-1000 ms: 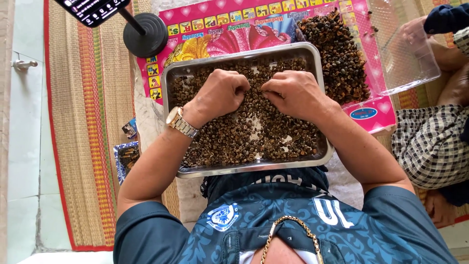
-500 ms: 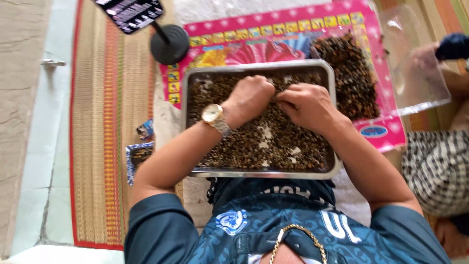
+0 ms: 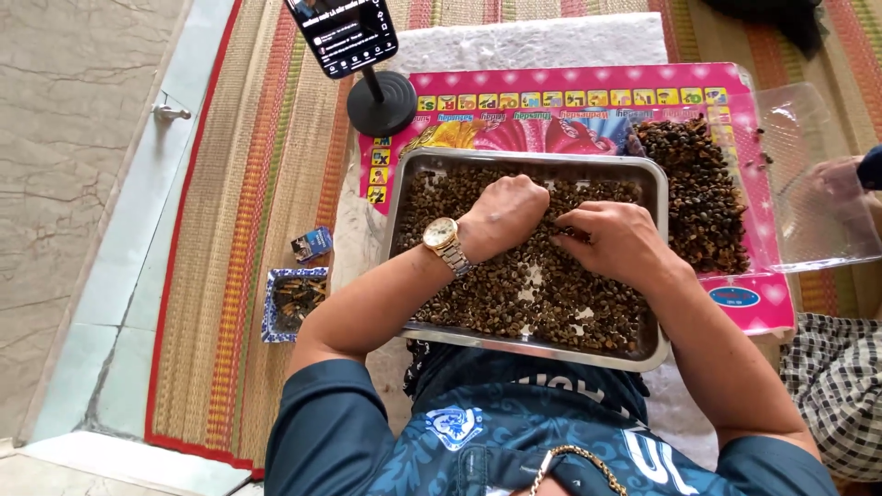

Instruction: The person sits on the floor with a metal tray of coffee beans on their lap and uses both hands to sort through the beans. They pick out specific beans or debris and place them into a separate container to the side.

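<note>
- Landmark: rectangular shiny metal tray (image 3: 401, 241), resting on the person's lap at the near edge of the woven mat.
- Tray contents: a layer of small dark brown shells (image 3: 514, 294), spread wall to wall, with a few bare metal patches near the middle.
- Left hand (image 3: 503, 213): over the far-middle of the tray, curled into a loose fist, knuckles up, gold wristwatch (image 3: 445, 241) on the wrist. Fingers tucked under; cannot tell what they pinch.
- Right hand (image 3: 617, 244): just right of the left hand, fingertips touching it, pinching one small dark shell piece (image 3: 571, 233) between thumb and fingers.
- Left of tray, on the mat: small square blue-and-white patterned dish (image 3: 270, 321) holding brown stubs; just beyond it a small blue box (image 3: 312, 243).
- Right of tray, touching its right wall: loose heap of the same dark shells (image 3: 700, 197), lying on a pink printed cardboard sheet (image 3: 753, 303) that runs under the tray.
- Further right: clear plastic container (image 3: 818, 197), a few shell bits inside, another person's hand (image 3: 831, 174) visible through it. Checked cloth (image 3: 841, 390) at the near right.
- Beyond tray, far left corner: black round-base stand (image 3: 381, 103) holding a black phone (image 3: 342, 35), screen lit.
- Beyond the pink sheet: white cloth (image 3: 514, 44).
- Surface: striped woven straw mat (image 3: 248, 165), red edging. Left of it, a pale sill strip with a metal latch (image 3: 171, 113), then marble-look stone floor (image 3: 55, 138).
</note>
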